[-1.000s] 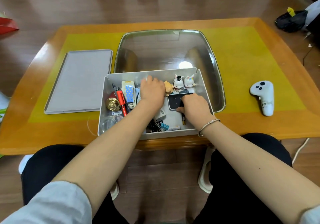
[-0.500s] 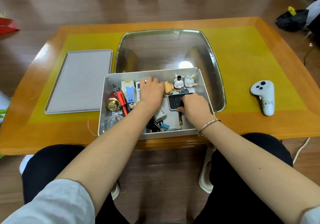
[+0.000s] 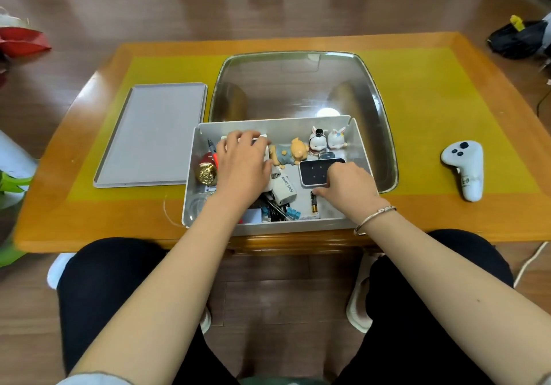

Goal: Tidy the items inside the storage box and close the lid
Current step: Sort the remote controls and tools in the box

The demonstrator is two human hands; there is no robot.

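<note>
The open grey storage box [image 3: 268,124] stands at the table's near edge, and its flat grey lid [image 3: 155,134] lies to its left. My left hand [image 3: 243,161] covers the box's back left part, fingers curled over a white remote [image 3: 263,137]. My right hand [image 3: 347,185] grips the near right corner of a black-screened device [image 3: 314,171]. Its thumb lies beside a battery [image 3: 313,202]. An orange-haired figurine [image 3: 298,152] lies on its side. Two small rabbit figurines [image 3: 317,141] stand in the back right corner. A mini fan carton [image 3: 284,189] sits mid-box.
A gold round ornament [image 3: 207,173] and a red pen [image 3: 213,153] lie by the box's left wall, with dark clips at its front. A large silver tray [image 3: 298,86] lies behind the box. A white game controller [image 3: 465,167] rests to the right. My knees are under the table edge.
My left hand has slid left and back, and now covers the remotes that showed before. The lying figurine is now fully exposed. My right hand has shifted slightly right on the black device.
</note>
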